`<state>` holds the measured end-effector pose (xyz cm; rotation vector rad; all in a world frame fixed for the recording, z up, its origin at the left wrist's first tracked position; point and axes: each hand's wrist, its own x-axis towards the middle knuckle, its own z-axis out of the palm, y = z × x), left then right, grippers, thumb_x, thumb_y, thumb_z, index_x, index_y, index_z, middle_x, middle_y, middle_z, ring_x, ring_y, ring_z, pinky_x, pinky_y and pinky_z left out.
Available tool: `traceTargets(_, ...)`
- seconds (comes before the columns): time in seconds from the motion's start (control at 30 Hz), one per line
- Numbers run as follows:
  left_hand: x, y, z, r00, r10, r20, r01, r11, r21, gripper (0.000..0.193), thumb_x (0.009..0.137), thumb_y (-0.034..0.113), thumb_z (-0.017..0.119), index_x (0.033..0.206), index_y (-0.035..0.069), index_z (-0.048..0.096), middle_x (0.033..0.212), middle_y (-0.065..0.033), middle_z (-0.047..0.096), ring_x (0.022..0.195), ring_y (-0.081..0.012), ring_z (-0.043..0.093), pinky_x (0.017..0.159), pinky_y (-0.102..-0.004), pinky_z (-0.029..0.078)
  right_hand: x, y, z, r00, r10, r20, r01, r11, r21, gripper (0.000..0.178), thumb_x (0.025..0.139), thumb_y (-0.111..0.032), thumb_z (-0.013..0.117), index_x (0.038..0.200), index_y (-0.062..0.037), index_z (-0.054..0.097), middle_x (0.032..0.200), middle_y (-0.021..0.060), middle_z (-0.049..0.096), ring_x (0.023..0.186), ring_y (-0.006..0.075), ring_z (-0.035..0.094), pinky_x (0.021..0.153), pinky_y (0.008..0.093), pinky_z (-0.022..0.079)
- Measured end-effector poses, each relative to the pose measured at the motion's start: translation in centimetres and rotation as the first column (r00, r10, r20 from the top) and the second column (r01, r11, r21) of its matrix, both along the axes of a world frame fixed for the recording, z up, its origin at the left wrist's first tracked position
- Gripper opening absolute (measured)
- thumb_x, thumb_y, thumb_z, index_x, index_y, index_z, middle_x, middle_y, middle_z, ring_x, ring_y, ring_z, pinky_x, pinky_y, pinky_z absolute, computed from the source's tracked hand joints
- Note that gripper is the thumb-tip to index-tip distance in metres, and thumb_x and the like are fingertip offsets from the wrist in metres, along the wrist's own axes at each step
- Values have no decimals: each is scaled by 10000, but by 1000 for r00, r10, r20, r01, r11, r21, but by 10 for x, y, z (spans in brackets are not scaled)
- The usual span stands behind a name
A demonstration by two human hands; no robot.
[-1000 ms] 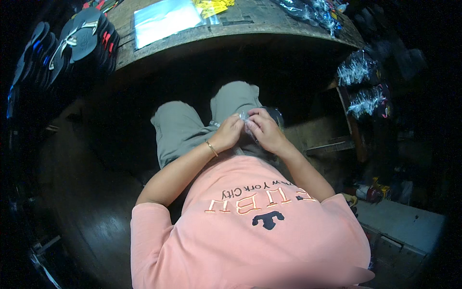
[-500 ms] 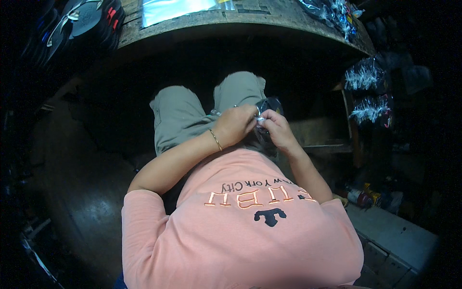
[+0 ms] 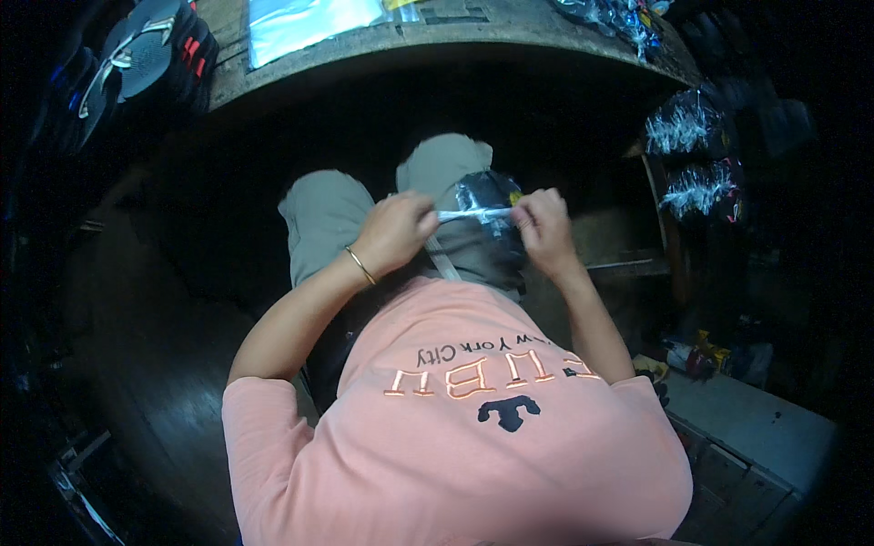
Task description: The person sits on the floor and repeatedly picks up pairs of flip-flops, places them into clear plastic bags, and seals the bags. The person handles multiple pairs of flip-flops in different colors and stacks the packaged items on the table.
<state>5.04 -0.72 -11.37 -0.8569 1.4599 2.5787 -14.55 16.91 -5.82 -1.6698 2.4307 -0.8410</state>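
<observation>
On my right thigh rests a dark package in clear shiny plastic (image 3: 492,189), with a small yellow patch near its right side. Across it runs a thin whitish plastic strip (image 3: 473,215), pulled taut between both hands. My left hand (image 3: 394,229) has its fingers closed round the strip's left end, and a loose pale tail (image 3: 444,261) hangs beneath it. My right hand (image 3: 546,227) pinches the other end beside the package. What lies inside the plastic is too dark to make out.
Ahead is a worn wooden table (image 3: 382,50) with clear plastic sheets (image 3: 305,25) and plastic-wrapped goods (image 3: 619,25). Stacked dark flip-flops (image 3: 141,59) stand at the far left. Wrapped bundles (image 3: 696,189) sit at the right, and a pale bench top (image 3: 756,423) is at the lower right.
My hands have moved apart, the left one to the left and the right one slightly right. The strip is now stretched between them, and more of the package shows.
</observation>
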Motion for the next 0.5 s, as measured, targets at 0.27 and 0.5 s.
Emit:
traceTargets(0.27,-16,4,-3,921,153,-359,-55,961,270,228,1075,116,504,1151,53,709,1073,-53,726,945,-134,679,829,-301,565,27,-59,15,877,363,-314,-375,927,23,179,999,-222,663,1003,-44,646,1183,129,597,1088,286,580,914,416,469)
traceTargets(0.5,-15,7,-11,909,382,-165,-395,917,-54,205,1056,235,557,975,103,691,903,17,680,802,-87,593,689,-272,460,24,-78,-20,718,263,645,-270,959,-91,224,970,-217,713,989,-2,652,1156,111,643,926,177,650,809,329,527)
